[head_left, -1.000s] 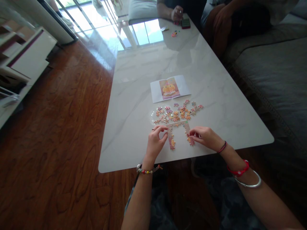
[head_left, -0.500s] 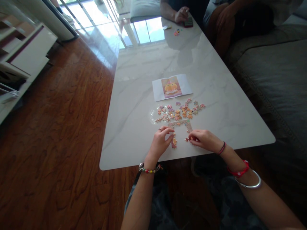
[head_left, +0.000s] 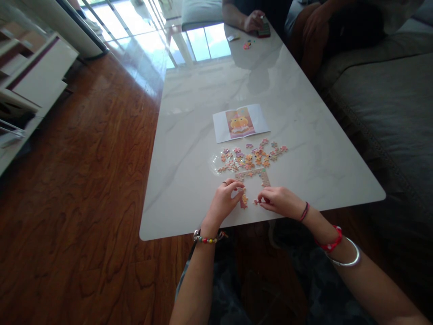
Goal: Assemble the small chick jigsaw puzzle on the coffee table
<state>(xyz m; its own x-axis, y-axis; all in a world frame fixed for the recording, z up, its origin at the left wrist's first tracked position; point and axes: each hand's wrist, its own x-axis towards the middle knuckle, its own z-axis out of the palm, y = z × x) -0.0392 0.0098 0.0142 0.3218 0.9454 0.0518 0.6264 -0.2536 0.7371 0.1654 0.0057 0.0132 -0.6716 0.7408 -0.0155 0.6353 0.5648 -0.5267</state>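
Note:
My right hand (head_left: 278, 200) pinches a small pinkish jigsaw piece (head_left: 256, 202) between thumb and fingers, low over the table. My left hand (head_left: 226, 198) is closed at the left side of a partly joined jigsaw border (head_left: 244, 198), its thumb and forefinger on the strip and hiding part of it. The border's top row (head_left: 252, 173) and right column (head_left: 265, 180) are joined at a greenish corner. Beyond it lie several loose jigsaw pieces (head_left: 259, 158) in orange, pink and purple. Behind those rests a creased picture sheet (head_left: 219, 128) showing orange rounded figures.
The white marbled table (head_left: 182, 176) has its near edge just in front of me. At the far end a person's hand (head_left: 253, 21) is by a dark handheld device (head_left: 264, 28), near a small colourful pile (head_left: 247, 44). A grey sofa (head_left: 389, 99) runs along the right.
My right hand has moved left with the piece, toward the bottom of the left strip. My left hand stays at the strip. The far person's device is tilted up more.

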